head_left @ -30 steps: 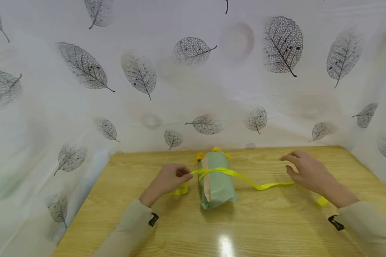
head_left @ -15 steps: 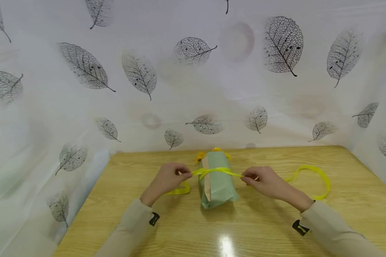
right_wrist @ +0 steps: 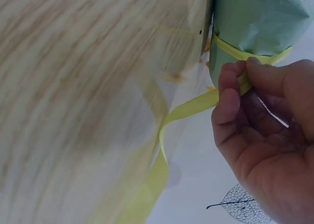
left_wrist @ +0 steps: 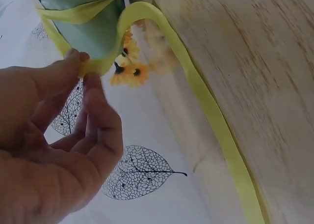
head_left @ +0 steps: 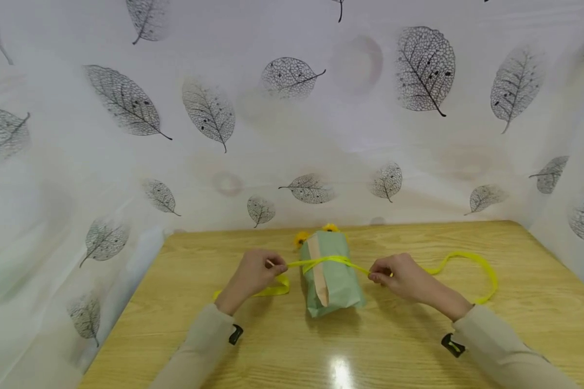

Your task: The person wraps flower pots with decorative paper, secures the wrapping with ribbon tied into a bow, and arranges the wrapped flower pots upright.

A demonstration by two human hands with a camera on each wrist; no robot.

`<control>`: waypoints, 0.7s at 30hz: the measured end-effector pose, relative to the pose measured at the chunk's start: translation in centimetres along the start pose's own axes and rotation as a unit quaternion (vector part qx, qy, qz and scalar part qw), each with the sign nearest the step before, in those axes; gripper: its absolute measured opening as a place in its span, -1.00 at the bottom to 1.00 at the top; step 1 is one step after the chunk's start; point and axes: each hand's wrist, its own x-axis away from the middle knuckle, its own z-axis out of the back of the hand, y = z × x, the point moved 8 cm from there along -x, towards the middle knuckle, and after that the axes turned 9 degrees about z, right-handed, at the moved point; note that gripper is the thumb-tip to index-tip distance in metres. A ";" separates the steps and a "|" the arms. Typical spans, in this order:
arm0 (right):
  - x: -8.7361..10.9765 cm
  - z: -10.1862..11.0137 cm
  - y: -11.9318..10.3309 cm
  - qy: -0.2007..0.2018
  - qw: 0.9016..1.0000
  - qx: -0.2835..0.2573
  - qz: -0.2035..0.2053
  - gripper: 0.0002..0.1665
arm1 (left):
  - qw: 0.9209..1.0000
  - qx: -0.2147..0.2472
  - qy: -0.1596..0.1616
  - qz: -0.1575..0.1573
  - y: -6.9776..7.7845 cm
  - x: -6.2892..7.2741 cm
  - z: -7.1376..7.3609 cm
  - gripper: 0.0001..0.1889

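Observation:
A bundle wrapped in green paper (head_left: pixel 339 289) lies on the table, with yellow flowers (head_left: pixel 300 239) peeking out at its far end. Around its middle runs a yellow ribbon (head_left: pixel 327 260), crossed over itself on top. My left hand (head_left: pixel 255 273) pinches one length of the ribbon between thumb and forefinger, left of the bundle. On the other side, my right hand (head_left: pixel 404 276) pinches the opposite length. Both lengths stretch fairly straight between bundle and fingers. In the left wrist view, the ribbon's tail (left_wrist: pixel 206 96) loops away from the fingertips across the wood.
The wooden table (head_left: pixel 272 351) carries a loose ribbon tail (head_left: pixel 489 273) curving on the right and a shorter one (head_left: pixel 272 289) folded on the left. Behind the table hangs a pale sheet (head_left: pixel 311 135) printed with leaves. Dark wrist devices (head_left: pixel 452 346) sit under the sleeves.
My right hand has come in from the far right and taken hold of the ribbon near the bundle. The ribbon is now straighter, and the bundle has turned slightly. My left hand keeps its pinch.

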 end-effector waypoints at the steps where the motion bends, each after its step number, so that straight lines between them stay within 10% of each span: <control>1: 0.0 0.0 0.0 -0.002 1.000 0.000 -0.002 -0.91 | 1.000 0.003 0.000 -0.001 0.0 0.0 0.0 -0.92; 12: 0.6 -0.2 0.2 -0.013 0.996 -0.061 -0.064 -0.83 | 0.988 0.146 -0.047 0.006 0.3 0.0 0.0 -0.81; 21: 0.9 -0.2 0.0 -0.017 0.994 -0.088 -0.069 -0.88 | 0.930 0.351 -0.101 0.030 2.1 0.4 -0.6 -0.74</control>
